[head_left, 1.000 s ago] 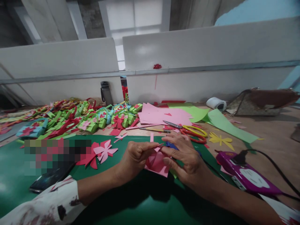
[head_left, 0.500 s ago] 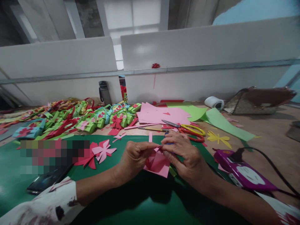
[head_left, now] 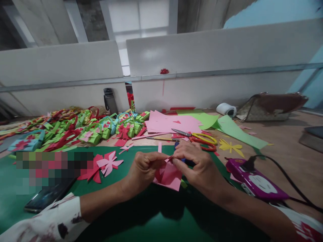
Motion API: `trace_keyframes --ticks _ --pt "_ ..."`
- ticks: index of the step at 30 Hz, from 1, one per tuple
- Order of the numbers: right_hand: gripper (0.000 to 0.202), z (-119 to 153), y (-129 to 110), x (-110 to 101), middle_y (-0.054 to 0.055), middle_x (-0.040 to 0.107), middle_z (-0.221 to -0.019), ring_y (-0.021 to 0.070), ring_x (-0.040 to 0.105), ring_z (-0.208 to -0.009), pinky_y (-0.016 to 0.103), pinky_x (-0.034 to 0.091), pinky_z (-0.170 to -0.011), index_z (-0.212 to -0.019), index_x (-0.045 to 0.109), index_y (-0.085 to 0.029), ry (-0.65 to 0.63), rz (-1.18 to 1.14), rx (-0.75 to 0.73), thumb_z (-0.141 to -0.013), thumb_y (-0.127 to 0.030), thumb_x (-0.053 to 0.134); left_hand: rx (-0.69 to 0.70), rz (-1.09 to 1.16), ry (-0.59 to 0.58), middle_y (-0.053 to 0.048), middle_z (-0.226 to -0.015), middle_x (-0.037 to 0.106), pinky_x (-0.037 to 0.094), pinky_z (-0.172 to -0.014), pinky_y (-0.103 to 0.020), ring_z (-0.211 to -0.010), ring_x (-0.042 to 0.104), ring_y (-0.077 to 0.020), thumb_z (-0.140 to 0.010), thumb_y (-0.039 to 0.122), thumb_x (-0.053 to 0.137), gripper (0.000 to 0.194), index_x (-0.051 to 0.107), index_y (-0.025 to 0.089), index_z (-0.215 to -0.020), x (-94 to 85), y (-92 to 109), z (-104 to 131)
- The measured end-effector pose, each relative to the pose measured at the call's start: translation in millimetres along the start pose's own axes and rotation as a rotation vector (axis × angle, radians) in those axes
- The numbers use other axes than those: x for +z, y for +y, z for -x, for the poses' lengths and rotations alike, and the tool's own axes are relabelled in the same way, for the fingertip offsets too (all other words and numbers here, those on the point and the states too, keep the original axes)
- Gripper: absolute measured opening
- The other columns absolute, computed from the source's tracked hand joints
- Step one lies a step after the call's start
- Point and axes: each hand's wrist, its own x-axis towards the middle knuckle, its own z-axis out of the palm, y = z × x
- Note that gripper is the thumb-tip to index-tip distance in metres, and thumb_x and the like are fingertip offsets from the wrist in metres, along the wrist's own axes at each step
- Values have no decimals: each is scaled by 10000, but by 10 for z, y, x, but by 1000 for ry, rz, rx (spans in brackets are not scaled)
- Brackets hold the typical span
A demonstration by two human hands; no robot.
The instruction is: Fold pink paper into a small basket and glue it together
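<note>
A folded pink paper piece [head_left: 172, 176] is held up above the green mat [head_left: 141, 222], partly covered by fingers. My left hand [head_left: 142, 171] pinches its upper left edge, thumb and fingers closed. On the other side my right hand [head_left: 199, 168] grips the upper right edge between thumb and fingertips. The fingertips of both hands nearly meet at the top fold. Behind them a pink paper strip [head_left: 159, 147] shows. Just beyond my right hand are scissors [head_left: 194, 136] with yellow and red handles. Left of my left hand lie pink and red paper flowers [head_left: 109, 163].
Several small green and blue paper bags [head_left: 96, 132] crowd the back left, near a dark bottle [head_left: 109, 101]. Pink sheets [head_left: 171, 121] and green sheets [head_left: 241, 132] lie behind. At right are a purple power strip [head_left: 257, 181], a yellow paper flower [head_left: 230, 147] and a handbag [head_left: 272, 107].
The view has shifted slightly, so the background sits further left. My right fingers have drawn in closer together at the paper's top edge; the left hand keeps its pinch.
</note>
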Motion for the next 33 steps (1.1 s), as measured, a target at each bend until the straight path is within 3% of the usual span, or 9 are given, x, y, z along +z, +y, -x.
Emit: trace_keyframes --ticks 4,8,12,26,30,33 --pt "98 19 23 -16 1 636 -737 191 603 -736 473 349 -890 -759 540 -204 31 134 -79 -824 -135 565 -11 -15 -19 -60 -741 740 518 -568 -176 -611 656 -124 -813 142 548 200 734 118 -884 -9 10 -3" --pt "94 25 33 -33 51 675 -873 216 622 -870 458 328 -937 -931 548 -181 78 265 -269 -852 -130 547 16 -42 -18 -68 -745 740 519 -586 -180 -638 665 -134 -797 124 550 203 731 104 -887 -12 -6 -8" --pt "75 17 27 -53 59 680 -909 213 606 -928 474 285 -991 -919 580 -153 58 369 -382 -878 -122 526 38 -55 -28 -80 -748 740 522 -602 -183 -639 668 -135 -795 110 545 204 729 87 -881 -10 -11 -9" --pt "99 24 30 -47 72 671 -931 226 582 -971 520 273 -1007 -901 579 -136 44 407 -403 -860 -66 522 121 -66 -45 -52 -673 707 463 -528 -145 -550 596 -91 -807 79 502 232 724 77 -875 8 -8 -22" --pt "138 17 29 -40 90 662 -957 232 586 -970 524 279 -1008 -991 537 -132 100 351 -360 -856 -104 539 89 -60 -47 -52 -674 704 449 -508 -144 -527 576 -81 -821 94 499 231 718 73 -894 10 16 -6" --pt "124 38 43 -50 111 637 -962 255 573 -1000 520 309 -987 -944 547 -136 128 297 -335 -824 -107 566 46 -65 4 -57 -718 715 471 -550 -153 -583 602 -95 -825 114 514 222 722 88 -899 0 33 -3"
